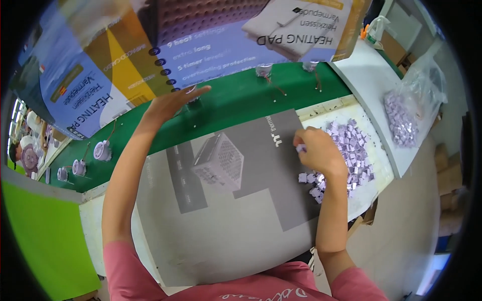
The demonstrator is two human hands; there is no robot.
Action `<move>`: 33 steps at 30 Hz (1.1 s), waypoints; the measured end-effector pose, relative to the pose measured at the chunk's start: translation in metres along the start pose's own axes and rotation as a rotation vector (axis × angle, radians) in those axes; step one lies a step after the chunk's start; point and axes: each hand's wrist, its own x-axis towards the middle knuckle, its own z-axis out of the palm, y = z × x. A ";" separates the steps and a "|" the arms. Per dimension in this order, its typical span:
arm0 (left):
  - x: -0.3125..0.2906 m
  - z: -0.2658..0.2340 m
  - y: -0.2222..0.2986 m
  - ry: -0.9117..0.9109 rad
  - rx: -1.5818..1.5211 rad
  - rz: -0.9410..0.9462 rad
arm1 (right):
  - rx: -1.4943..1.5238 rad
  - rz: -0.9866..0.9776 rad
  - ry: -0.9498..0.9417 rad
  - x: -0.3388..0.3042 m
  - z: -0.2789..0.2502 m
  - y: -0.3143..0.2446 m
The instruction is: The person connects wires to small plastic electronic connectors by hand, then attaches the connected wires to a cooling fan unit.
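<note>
My right hand [320, 150] is closed, its fingertips pinching a small pale lilac block [301, 148] above the right edge of a large grey printed cardboard sheet [226, 236]. Beside and under that wrist lies a loose pile of similar small blocks [351, 150] on a white surface. My left hand [170, 106] reaches out over the green belt [226, 95], fingers stretched to the right. Just below its fingers sits a small round part [193, 104], partly covered by them. Whether the fingers touch it I cannot tell.
Large printed cartons [201, 55] overhang the belt's far side. More round parts with wires stand along the belt, such as one at left [103, 150] and one at far right [263, 70]. A clear bag of blocks [401, 118] rests on the white ledge. Another person [30, 145] is at far left.
</note>
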 end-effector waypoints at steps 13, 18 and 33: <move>-0.017 -0.061 -0.021 -0.465 -0.518 -0.573 | 1.495 -0.296 -0.139 0.011 -0.008 -0.037; -0.059 -0.173 0.003 -0.377 -0.550 -0.443 | 1.634 -0.465 -0.190 0.007 -0.008 -0.049; -0.115 -0.197 0.156 -0.596 -0.690 -0.384 | 1.870 -0.609 -0.520 -0.006 0.028 -0.089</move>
